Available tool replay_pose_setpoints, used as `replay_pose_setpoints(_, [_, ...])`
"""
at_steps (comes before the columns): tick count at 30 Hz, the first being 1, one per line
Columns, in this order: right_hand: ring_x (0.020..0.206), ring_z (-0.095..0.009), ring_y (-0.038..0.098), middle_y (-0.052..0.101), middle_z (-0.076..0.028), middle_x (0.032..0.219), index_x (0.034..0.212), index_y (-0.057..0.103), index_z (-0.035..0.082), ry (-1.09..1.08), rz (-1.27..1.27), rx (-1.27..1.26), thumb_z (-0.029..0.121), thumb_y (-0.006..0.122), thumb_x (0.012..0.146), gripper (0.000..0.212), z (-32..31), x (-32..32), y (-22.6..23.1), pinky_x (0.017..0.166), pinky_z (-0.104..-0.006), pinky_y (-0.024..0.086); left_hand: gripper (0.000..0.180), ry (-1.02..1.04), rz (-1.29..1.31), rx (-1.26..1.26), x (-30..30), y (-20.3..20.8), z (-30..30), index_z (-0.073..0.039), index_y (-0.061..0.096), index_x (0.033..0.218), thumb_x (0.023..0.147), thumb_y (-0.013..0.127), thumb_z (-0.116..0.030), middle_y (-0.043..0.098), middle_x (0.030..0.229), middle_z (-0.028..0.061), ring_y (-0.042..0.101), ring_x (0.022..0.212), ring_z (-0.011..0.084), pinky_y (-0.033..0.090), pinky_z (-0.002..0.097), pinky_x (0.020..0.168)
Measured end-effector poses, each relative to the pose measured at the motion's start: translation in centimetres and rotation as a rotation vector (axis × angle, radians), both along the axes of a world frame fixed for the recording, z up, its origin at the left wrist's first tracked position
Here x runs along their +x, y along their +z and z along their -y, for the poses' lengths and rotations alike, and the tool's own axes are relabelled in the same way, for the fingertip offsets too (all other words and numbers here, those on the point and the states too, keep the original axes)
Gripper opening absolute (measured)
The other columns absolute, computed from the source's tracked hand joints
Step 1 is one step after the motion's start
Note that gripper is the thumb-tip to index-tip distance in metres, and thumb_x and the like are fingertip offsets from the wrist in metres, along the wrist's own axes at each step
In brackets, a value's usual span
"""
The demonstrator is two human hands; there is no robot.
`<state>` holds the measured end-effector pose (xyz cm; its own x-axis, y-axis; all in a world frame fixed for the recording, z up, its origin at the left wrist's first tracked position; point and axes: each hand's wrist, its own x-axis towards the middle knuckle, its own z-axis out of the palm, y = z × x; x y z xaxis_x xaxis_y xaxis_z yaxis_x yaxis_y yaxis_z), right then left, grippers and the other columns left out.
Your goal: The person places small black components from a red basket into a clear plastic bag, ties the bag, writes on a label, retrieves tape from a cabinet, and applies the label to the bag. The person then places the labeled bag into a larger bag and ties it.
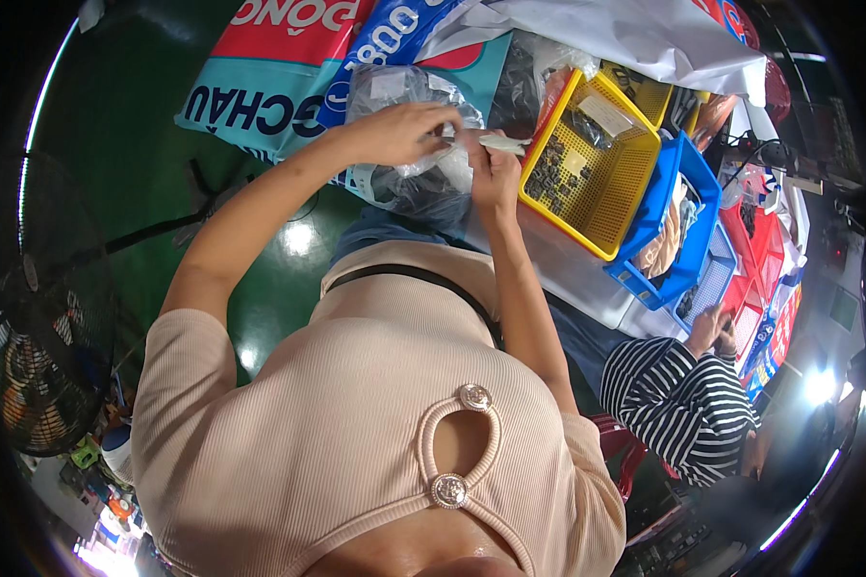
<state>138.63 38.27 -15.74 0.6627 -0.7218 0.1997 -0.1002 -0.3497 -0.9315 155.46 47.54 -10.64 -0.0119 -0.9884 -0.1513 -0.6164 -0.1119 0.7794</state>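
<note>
My left hand point(409, 133) reaches in over a clear plastic bag point(394, 87), its fingers bent and drawn together close to my right hand. What its fingertips pinch, if anything, is too small to make out. My right hand point(496, 175) is closed on a slim, pale, flat object point(503, 144) that sticks out to the right between thumb and fingers. The two hands nearly meet above the crumpled bag, which lies in front of my waist. Just right of my right hand stands a yellow perforated basket point(601, 216) holding many small dark pieces and a clear packet with a white label point(603, 115).
A blue bin point(635, 279) with cloth-like contents stands beside the yellow basket, with red trays point(765, 240) farther right. Another person in a striped sleeve point(678, 404) works at the right. Printed plastic sheeting point(260, 96) covers the far left. A standing fan point(43, 356) is at left.
</note>
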Motion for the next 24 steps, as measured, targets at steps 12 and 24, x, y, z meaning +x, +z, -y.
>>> replay_pose_setpoints(12, [0.062,-0.022,0.061,0.063,-0.013,0.067,0.078,0.065,0.000,-0.245,-0.259,0.087,0.016,0.069,0.076,0.017,-1.6,1.1,0.8,0.059,-0.0314,0.047,0.015,0.252,-0.079,-0.155,-2.0,-2.3,0.0,-0.001,0.055,0.093,0.079,0.055,-0.004,0.062,0.092,0.0097,0.061,0.083,0.0227,0.049,0.0335,0.072])
replay_pose_setpoints(24, [0.064,-0.012,0.049,0.054,-0.002,0.077,0.084,0.056,0.004,0.126,0.006,1.257,0.017,0.051,0.086,0.014,0.3,0.4,0.3,0.056,-0.0255,0.037,0.038,0.276,0.148,-0.259,-2.3,-2.1,0.2,-0.015,0.055,0.114,0.077,0.057,-0.003,0.060,0.105,0.0087,0.062,0.084,0.0248,0.049,0.0324,0.071])
